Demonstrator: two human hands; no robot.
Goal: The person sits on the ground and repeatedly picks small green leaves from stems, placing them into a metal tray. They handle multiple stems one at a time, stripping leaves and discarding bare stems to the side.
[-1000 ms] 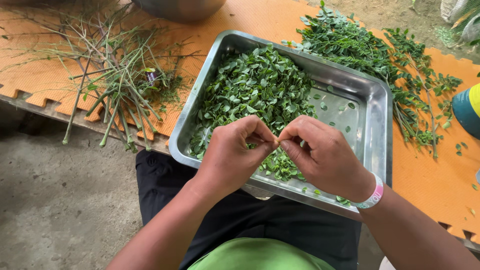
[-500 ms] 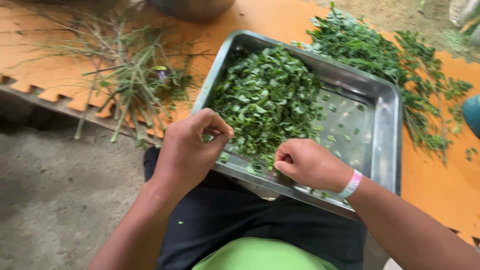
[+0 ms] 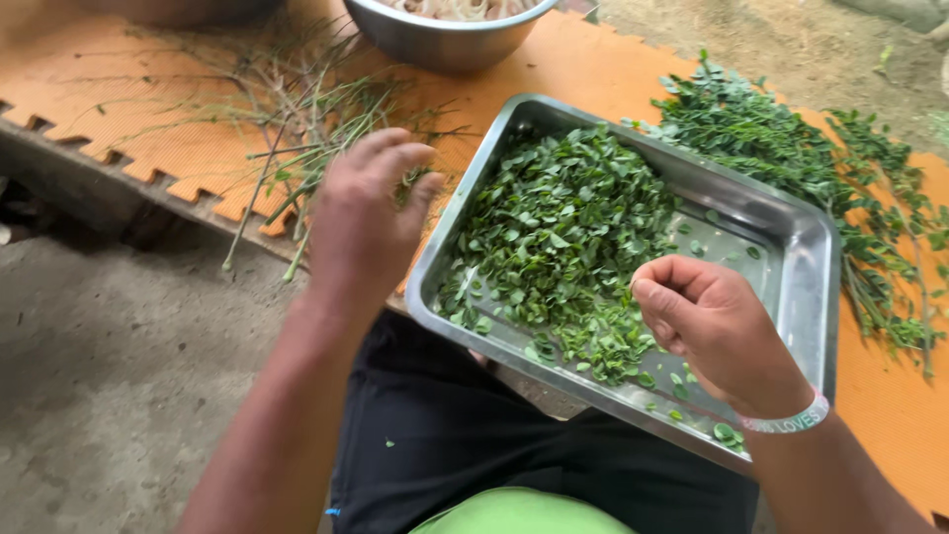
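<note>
Two hands at one steel tray of picked green leaves

One rectangular metal tray (image 3: 811, 247) holds a heap of small loose leaves (image 3: 563, 227), thickest at its left and middle. The left hand (image 3: 361, 222) hovers with fingers spread wide and empty over one pile of bare stems (image 3: 287, 109) on the orange foam mat (image 3: 148, 129), just left of the tray. The right hand (image 3: 717, 331), a band on its wrist, is curled closed above the tray's near edge; what it grips cannot be told. One round metal bowl (image 3: 445, 35) stands behind; one pile of leafy sprigs (image 3: 781, 138) lies to the right.
</note>
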